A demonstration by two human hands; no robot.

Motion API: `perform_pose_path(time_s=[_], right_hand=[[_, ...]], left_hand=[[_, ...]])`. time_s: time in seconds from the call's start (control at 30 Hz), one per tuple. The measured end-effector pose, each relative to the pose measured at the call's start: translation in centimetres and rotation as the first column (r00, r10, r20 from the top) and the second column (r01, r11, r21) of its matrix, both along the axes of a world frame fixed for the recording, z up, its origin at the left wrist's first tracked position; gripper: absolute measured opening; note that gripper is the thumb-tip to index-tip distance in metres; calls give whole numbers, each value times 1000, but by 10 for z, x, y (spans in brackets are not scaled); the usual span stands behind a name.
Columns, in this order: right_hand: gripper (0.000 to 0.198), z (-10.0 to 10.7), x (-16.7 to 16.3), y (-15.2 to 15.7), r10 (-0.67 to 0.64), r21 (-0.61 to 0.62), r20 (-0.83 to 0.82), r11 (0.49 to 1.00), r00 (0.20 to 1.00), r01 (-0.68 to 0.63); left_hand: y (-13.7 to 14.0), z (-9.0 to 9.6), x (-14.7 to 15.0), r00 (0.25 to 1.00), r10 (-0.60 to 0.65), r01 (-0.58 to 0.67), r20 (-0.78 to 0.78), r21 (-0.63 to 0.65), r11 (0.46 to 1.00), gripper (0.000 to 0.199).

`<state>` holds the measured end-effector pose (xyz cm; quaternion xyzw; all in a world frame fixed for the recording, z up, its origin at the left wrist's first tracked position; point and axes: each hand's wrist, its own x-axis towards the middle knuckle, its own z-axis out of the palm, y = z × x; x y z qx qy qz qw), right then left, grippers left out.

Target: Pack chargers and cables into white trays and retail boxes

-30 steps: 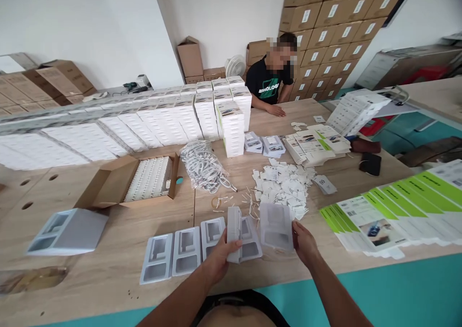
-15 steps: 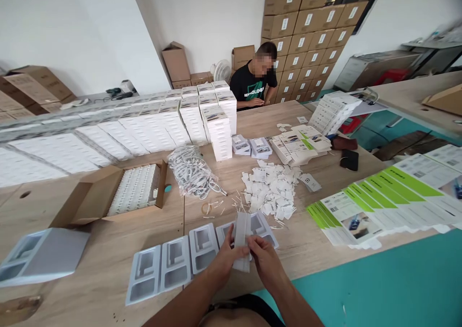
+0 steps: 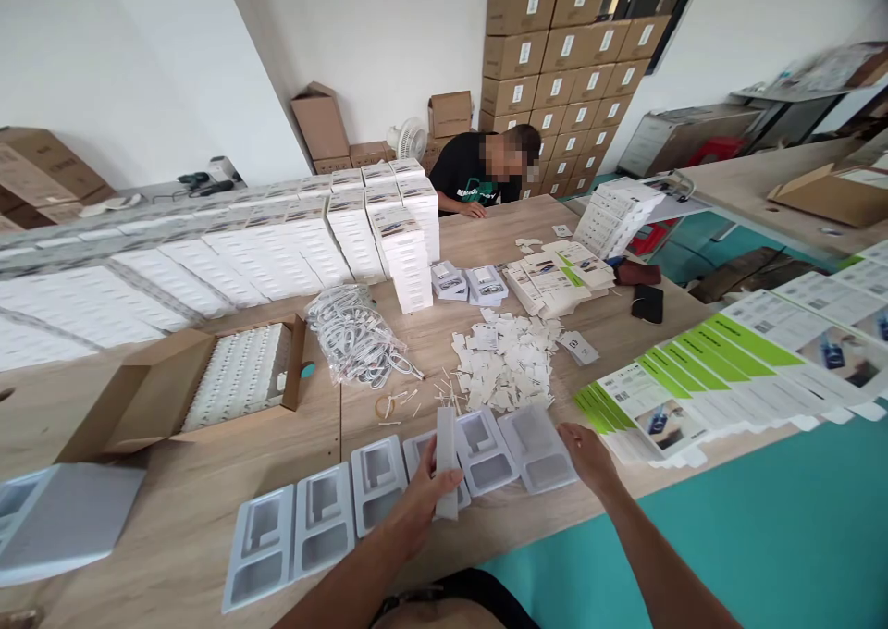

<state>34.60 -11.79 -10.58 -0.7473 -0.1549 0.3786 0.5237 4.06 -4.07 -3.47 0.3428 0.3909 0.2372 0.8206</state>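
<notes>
My left hand (image 3: 420, 499) is closed around a narrow stack of nested white plastic trays (image 3: 446, 449), held on edge above the row. At the right end of the row, my right hand (image 3: 589, 458) has its fingers curled at the edge of a single white plastic tray (image 3: 539, 450). To the left, several like trays (image 3: 323, 523) lie side by side along the table front, each with a larger and a smaller hollow. The held stack partly covers one tray beneath it.
Beyond the trays lie a heap of small white pieces (image 3: 510, 361) and a bag of cables (image 3: 357, 333). An open carton (image 3: 295, 379) stands left; printed green-and-white sleeves (image 3: 694, 379) fan out right. White boxes (image 3: 409, 273) are stacked behind. A co-worker (image 3: 472, 171) sits opposite.
My right hand has moved from the stack to the right, and another tray now sits at the row's right end. My left hand still holds the stack. The co-worker leans lower.
</notes>
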Motion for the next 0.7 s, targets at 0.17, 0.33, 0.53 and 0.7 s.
perform_pose_path(time_s=[0.17, 0.33, 0.53, 0.7], right_hand=[[28, 32, -76, 9, 219, 68, 49, 973, 975, -222], [34, 62, -157, 7, 405, 363, -301, 886, 863, -290], [51, 72, -75, -18, 65, 84, 45, 994, 997, -68], [42, 40, 41, -25, 169, -162, 643, 983, 747, -83]], left_hand=[[-4, -9, 19, 991, -23, 29, -132, 46, 999, 112], [-8, -9, 30, 998, -47, 48, -48, 22, 999, 119], [1, 7, 19, 997, -26, 28, 69, -17, 999, 89], [12, 12, -24, 996, 91, -91, -23, 0, 996, 78]])
